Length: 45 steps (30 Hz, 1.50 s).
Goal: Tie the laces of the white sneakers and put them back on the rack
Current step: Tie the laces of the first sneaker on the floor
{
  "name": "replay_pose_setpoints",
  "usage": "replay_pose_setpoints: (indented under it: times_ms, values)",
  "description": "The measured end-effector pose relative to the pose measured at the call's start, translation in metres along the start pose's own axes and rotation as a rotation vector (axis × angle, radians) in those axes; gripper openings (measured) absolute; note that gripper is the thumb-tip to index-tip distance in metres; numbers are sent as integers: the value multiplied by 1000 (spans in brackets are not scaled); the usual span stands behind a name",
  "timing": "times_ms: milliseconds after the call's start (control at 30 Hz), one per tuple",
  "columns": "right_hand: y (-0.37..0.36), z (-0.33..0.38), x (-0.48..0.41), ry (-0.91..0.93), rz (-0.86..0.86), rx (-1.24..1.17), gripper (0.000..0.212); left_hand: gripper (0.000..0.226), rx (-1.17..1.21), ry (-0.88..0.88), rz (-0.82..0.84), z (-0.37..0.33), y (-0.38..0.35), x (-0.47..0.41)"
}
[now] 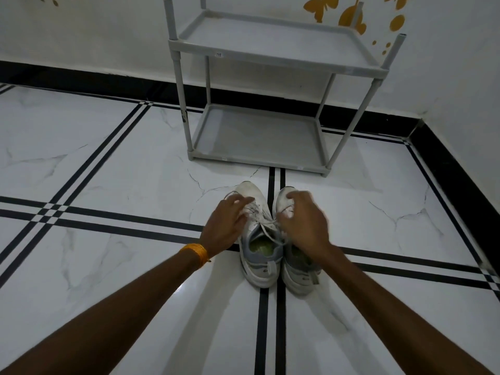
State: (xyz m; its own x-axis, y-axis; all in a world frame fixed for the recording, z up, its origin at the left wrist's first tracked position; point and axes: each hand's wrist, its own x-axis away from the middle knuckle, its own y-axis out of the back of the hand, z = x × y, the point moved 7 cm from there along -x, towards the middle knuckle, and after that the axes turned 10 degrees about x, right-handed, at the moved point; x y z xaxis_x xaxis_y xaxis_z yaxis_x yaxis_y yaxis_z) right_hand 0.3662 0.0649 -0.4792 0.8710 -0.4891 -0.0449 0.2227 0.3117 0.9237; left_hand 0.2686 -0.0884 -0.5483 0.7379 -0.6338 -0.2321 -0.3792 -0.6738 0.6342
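Two white sneakers stand side by side on the floor, toes pointing away from me. The left sneaker (pixel 257 239) shows its grey collar and green insole. My left hand (pixel 228 226) rests on that shoe's left side with its fingers on the laces (pixel 266 221), which run loosely across toward the right shoe. My right hand (pixel 303 220) covers the front of the right sneaker (pixel 297 277) and pinches a lace end. The grey two-shelf rack (pixel 259 136) stands just beyond the shoes, both shelves bare.
The floor is white marble tile with black stripes (pixel 274 320). A black skirting (pixel 460 169) runs along the white walls, which meet in a corner at the right. An orange thread band (pixel 196 253) circles my left wrist.
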Motion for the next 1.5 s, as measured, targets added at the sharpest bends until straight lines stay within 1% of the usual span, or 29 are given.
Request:
replay_pose_setpoints:
  times_ms: [33,100,167,200,300,367,433,500,567,633,667,733,767,867,933,967,1067,1100,1133,1200,1233,1300,1367,1500]
  values:
    - [-7,15,5,120,56,74,47,41,-80,-55,53,-5,-4,-2]
    - [-29,37,14,309,181,344,42,38,-228,-132,106,-11,-8,-4]
    - [-43,42,16,395,231,564,38,34,-338,-168,140,-12,-11,-6]
    - [-45,41,15,398,242,603,36,35,-368,-172,142,-11,-11,-8]
    - [-52,33,7,423,240,597,24,46,-404,-195,146,-11,-13,-15]
    - [-54,30,4,437,236,521,22,50,-467,-286,212,-15,-21,-16]
    - [-52,25,0,419,211,470,19,40,-532,-377,249,-21,-22,-17]
    - [-50,20,-2,391,198,433,15,32,-577,-450,234,-23,-20,-18]
    - [-50,15,-3,360,189,394,12,30,-603,-504,232,-20,-20,-15]
    - [-51,13,-2,342,190,354,9,31,-492,-450,269,-16,-22,-7]
    - [-53,13,-1,333,197,328,9,29,-398,-377,272,-14,-23,-3]
    - [-53,13,0,316,205,295,10,17,-187,-188,221,-11,-21,0]
    - [-54,12,0,306,206,287,11,15,-81,-98,190,-7,-21,0]
    - [-56,11,0,302,200,278,9,27,176,90,140,4,-24,4]
    - [-55,12,0,295,197,271,11,34,267,190,74,9,-24,7]
    - [-55,13,0,293,202,269,13,40,277,227,31,11,-24,8]
    - [-56,16,1,290,231,262,14,63,221,265,-57,11,-25,7]
    - [-55,17,1,288,242,252,14,65,238,299,-82,14,-24,5]
    - [-55,17,1,293,249,240,14,62,269,341,-115,18,-23,3]
    - [-52,16,2,307,261,195,7,45,309,407,-205,25,-19,1]
    - [-51,16,3,307,260,161,15,39,316,434,-248,28,-16,1]
    - [-48,15,7,300,245,82,26,38,323,458,-307,32,-12,3]
    - [-48,12,10,287,224,30,27,41,296,437,-312,33,-11,5]
    - [-51,9,11,258,217,-12,27,37,229,401,-282,32,-10,5]
